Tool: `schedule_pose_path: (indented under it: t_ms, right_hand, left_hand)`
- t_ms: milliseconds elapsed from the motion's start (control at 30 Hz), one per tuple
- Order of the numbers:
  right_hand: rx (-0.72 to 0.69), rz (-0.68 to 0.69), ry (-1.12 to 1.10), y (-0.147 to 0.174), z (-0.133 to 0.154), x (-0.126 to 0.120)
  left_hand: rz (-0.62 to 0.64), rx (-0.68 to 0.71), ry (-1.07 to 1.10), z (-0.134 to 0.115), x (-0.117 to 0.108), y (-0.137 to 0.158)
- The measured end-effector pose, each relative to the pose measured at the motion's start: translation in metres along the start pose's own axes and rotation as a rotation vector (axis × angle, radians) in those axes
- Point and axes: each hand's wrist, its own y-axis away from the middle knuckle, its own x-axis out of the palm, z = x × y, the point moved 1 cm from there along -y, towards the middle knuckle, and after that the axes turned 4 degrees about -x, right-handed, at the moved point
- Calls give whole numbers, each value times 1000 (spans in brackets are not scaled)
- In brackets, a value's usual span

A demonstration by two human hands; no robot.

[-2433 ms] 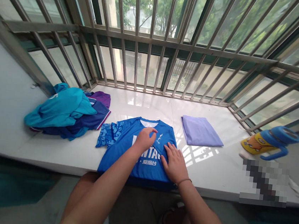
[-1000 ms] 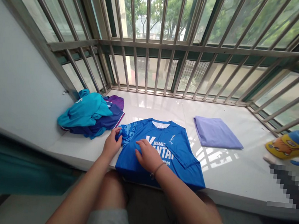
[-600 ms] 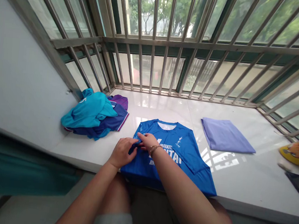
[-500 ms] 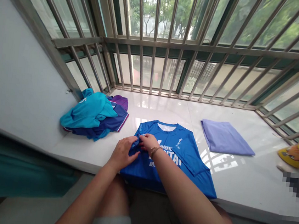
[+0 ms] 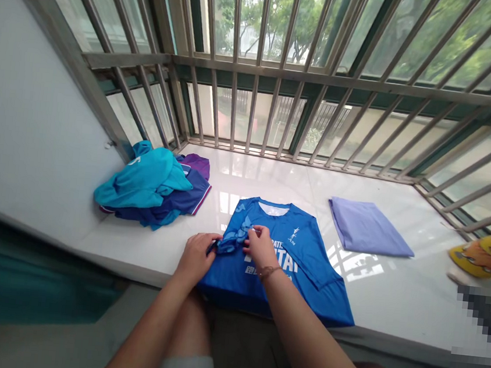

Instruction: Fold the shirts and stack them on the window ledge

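Observation:
A blue long-sleeved sports shirt (image 5: 269, 295) with white print lies front up on the white ledge, its collar toward the window and its hem hanging over the front edge. The sleeve on the right is folded in across the chest. My left hand (image 5: 196, 255) pinches the bunched sleeve on the left side. My right hand (image 5: 260, 245), with a bracelet at the wrist, grips the same patterned sleeve (image 5: 240, 236) nearer the chest print. The sleeve lies crumpled between both hands, over the shirt's left front.
A pile of turquoise, navy and purple clothes (image 5: 149, 180) sits at the left by the wall. To the right lies a folded lavender cloth (image 5: 368, 226). A yellow and blue patterned object (image 5: 486, 253) stands at the far right. Metal bars (image 5: 253, 109) line the window behind the ledge (image 5: 409, 295).
My right hand has moved right and slightly down, drawing the sleeve inward over the shirt front. My left hand has shifted a little lower and to the left.

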Motion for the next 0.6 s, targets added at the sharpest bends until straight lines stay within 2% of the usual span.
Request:
schedule_pose_path:
  t_ms: [33, 100, 167, 200, 267, 400, 500, 600]
  right_hand:
    - [-83, -15, 78, 2, -1, -3]
    - [-364, 43, 346, 7, 0, -8]
    - [-667, 216, 685, 15, -1, -7]
    - [-762, 308, 831, 19, -2, -6]
    - [-820, 416, 1022, 24, -5, -3]
    - [-827, 412, 1272, 27, 0, -1]
    - [-903, 395, 1326, 28, 9, -8]
    - [-979, 383, 1291, 32, 16, -18]
  left_hand:
    - [-3, 26, 18, -1, -1, 1]
    - [-11, 58, 40, -3, -2, 3]
    - [-10, 63, 43, -4, -2, 3]
    - [-7, 60, 40, -4, -2, 3]
    - [1, 43, 28, -3, -1, 1]
    - [5, -24, -16, -2, 1, -1]
    - [4, -56, -54, -4, 1, -2]
    - [-6, -64, -65, -5, 0, -1]
